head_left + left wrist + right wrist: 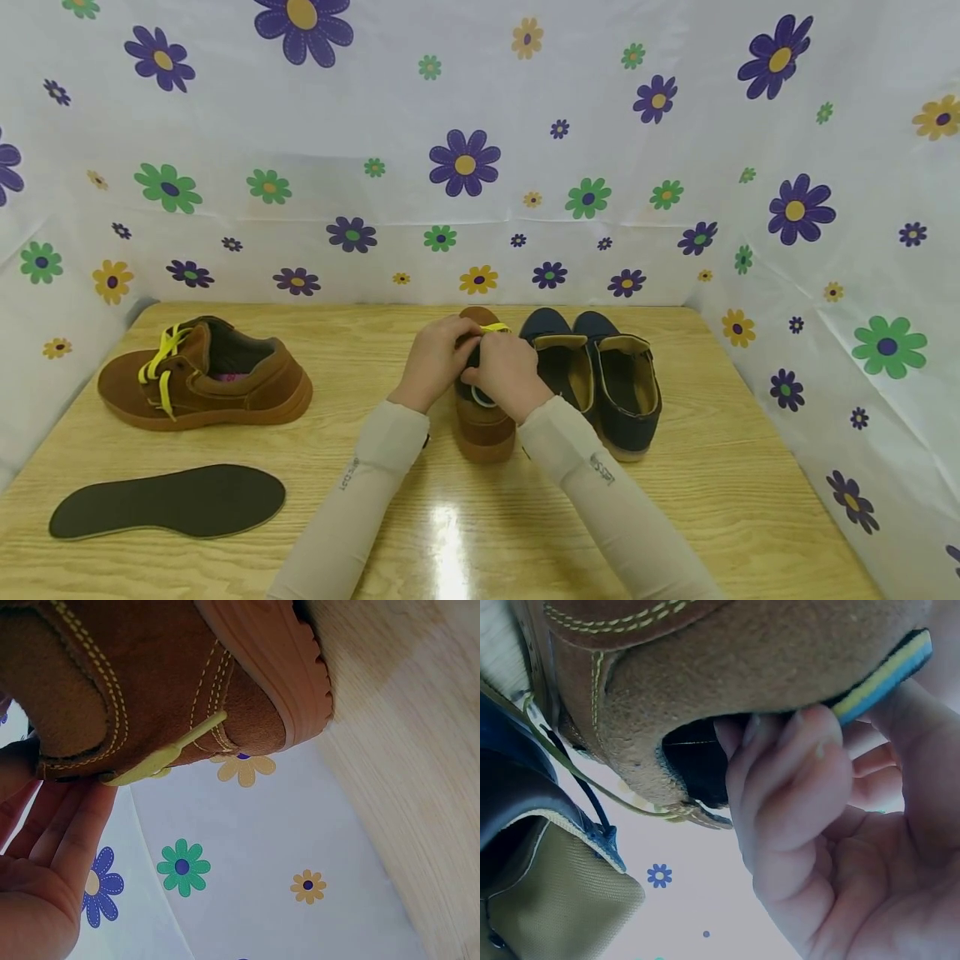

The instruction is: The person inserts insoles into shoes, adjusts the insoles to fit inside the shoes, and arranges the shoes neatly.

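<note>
A brown suede shoe with yellow laces stands mid-table, heel toward me, and both hands are at its opening. My left hand grips the edge of the opening; in the left wrist view the fingers lie against the lace side. With curled fingers at the opening, my right hand holds an insole whose layered yellow and blue edge sticks out at the heel. The insole's front part is hidden inside the shoe. A yellow lace end hangs along the shoe's side.
Close on the right stands a pair of dark blue shoes with tan lining. At the left is the other brown shoe, pointing left, with a loose black insole in front of it. A flowered white cloth walls the table.
</note>
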Demonstrator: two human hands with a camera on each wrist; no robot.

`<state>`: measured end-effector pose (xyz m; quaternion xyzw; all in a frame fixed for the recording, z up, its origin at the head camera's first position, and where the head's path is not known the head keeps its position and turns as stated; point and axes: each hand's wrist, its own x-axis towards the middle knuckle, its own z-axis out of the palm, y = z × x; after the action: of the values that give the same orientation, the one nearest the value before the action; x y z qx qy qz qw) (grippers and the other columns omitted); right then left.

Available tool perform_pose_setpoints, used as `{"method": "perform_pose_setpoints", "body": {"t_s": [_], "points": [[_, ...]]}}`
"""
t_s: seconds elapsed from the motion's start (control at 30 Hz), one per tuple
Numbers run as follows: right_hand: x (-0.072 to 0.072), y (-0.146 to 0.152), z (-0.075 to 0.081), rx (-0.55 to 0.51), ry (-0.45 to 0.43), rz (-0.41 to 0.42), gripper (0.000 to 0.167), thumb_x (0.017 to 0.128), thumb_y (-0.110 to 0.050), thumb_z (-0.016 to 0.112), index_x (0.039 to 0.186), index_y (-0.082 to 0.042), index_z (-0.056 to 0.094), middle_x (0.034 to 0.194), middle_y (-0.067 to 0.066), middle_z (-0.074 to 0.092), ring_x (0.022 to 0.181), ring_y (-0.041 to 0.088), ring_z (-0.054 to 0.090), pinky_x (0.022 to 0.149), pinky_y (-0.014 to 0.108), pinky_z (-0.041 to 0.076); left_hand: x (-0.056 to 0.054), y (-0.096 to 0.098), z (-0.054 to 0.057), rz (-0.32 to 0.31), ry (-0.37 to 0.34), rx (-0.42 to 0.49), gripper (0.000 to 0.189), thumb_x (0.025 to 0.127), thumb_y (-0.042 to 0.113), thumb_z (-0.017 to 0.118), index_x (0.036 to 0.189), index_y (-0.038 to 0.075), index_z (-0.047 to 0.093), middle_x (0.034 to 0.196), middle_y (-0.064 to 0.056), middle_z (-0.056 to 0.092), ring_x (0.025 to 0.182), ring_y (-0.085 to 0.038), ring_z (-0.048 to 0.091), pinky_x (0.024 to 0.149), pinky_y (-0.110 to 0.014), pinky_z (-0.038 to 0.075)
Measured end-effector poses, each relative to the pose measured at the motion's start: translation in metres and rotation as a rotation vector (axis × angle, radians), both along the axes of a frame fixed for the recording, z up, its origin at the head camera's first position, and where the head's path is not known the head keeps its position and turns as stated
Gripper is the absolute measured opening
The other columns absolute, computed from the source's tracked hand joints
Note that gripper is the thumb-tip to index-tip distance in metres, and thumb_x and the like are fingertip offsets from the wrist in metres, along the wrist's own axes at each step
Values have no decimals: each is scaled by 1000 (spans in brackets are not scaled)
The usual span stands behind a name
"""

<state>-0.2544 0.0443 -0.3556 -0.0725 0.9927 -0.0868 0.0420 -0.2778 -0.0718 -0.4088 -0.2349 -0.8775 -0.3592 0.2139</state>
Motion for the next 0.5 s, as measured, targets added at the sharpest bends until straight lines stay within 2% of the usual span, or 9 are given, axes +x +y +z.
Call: {"method": "perform_pose_setpoints", "body": {"t_s": [0.17, 0.5], "points": [[-3, -2, -6, 31, 13, 4, 41, 82, -40, 76, 103, -6, 71, 96, 13, 69, 85, 28, 66, 64, 39, 56, 1, 0, -1, 2, 3, -6, 5, 89, 4, 68, 92, 5, 71, 89, -8, 67, 78, -23, 63, 70, -35, 52], [-3, -8, -15, 108, -13, 8, 53, 79, -41, 78, 118, -8, 67, 104, 12, 69, 91, 27, 67, 73, 42, 56, 0, 0, 0, 4, 12, -9, 5, 88, 4, 68, 92, 6, 71, 90, -8, 68, 82, -25, 64, 75, -37, 53]]}}
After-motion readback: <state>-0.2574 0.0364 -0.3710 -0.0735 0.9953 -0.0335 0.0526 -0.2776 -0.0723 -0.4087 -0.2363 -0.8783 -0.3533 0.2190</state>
